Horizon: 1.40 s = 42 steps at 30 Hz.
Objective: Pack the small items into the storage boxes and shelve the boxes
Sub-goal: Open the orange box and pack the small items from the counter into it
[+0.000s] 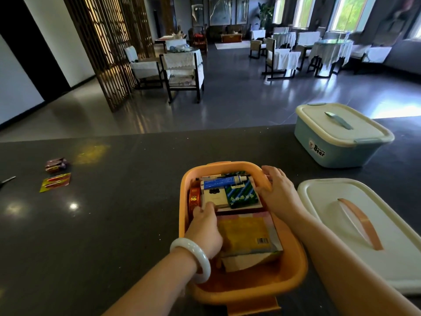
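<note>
We have the orange storage box [293,265] at the near edge of the dark counter [127,224], open and already fairly full, with its white lid [391,226] lying just to its right and a closed blue box [341,135] farther off on the right. We judge the orange box to be rigid plastic, light in itself but carrying some weight now from the yellow book [248,233], the green packet [241,195], the blue tube [224,181] and the cream box [215,198] inside; none of these looks fragile, though the smooth tube could roll. We would lift it by both long rims, or by the lid's strap handle once the lid is clipped on. Our left hand [205,226] reaches down inside the box with its fingers curled at the near edge of the cream box, apparently nudging or gripping it; we cannot tell which. Our right hand [276,190] rests with relaxed fingers over the far right rim, steadying the box. Two small packets [55,174] lie well apart on the far left of the counter, unpacked.
</note>
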{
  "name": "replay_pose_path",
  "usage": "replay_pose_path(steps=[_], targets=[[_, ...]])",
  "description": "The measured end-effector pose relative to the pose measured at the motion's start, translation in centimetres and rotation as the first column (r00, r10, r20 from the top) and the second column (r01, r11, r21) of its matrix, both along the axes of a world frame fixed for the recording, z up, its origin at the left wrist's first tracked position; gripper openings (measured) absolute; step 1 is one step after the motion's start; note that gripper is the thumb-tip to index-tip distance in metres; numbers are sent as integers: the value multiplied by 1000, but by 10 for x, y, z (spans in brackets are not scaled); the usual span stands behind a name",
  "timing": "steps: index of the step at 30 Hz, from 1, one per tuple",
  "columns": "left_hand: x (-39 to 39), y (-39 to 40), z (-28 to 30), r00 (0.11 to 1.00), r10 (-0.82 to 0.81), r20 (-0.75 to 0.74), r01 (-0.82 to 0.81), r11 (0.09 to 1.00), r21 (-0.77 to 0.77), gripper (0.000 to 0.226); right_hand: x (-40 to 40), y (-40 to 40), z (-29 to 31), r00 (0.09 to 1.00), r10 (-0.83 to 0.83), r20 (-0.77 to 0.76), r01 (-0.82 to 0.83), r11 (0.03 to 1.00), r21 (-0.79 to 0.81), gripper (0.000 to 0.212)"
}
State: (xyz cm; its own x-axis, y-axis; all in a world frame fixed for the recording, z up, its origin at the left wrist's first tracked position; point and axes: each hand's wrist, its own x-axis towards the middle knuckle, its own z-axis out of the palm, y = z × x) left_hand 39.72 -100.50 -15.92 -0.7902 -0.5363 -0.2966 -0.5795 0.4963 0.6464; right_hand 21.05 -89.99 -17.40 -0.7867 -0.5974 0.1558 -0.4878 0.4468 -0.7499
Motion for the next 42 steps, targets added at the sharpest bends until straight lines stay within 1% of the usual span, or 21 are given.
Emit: replay_pose_path(steps=[3,5,6,8,10,17,19,22,24,28,33,42], targets=[[4,3,-3,992,-108,65,117,981,-155,70,0,0,0,1000,-3,-2,3,1000,-8,52],[4,2,-4,978,-190,82,206,935,-288,67,0,0,0,1000,-2,6,2,1000,-7,52],[3,1,-4,965,-241,107,263,907,-329,67,-1,0,0,1000,-2,11,2,1000,-6,52],[1,-3,-5,934,-313,172,355,871,-339,68,-1,-1,0,1000,-5,15,5,1000,-6,52],[-1,-5,-6,920,-335,205,388,858,-338,68,-1,-1,0,1000,-5,18,5,1000,-9,51],[-5,-10,-13,899,-379,220,433,846,-312,78,-1,0,-1,1000,-4,21,4,1000,-15,52],[-2,-8,-16,900,-382,210,434,832,-346,77,-1,0,0,1000,1,30,-1,1000,-12,50],[0,-7,-17,893,-406,195,450,787,-421,76,-1,0,0,1000,-2,31,2,1000,-9,49],[1,-6,-16,888,-423,181,458,772,-441,77,0,0,-1,1000,-10,26,10,1000,-6,49],[1,-4,-16,885,-418,203,463,755,-464,76,0,-1,0,1000,-7,27,7,1000,-5,50],[2,-4,-16,894,-397,209,447,750,-488,72,1,-1,0,1000,-3,31,3,1000,3,49],[2,-5,-19,890,-401,218,455,745,-487,80,0,0,0,999,-1,45,0,1000,15,50]])
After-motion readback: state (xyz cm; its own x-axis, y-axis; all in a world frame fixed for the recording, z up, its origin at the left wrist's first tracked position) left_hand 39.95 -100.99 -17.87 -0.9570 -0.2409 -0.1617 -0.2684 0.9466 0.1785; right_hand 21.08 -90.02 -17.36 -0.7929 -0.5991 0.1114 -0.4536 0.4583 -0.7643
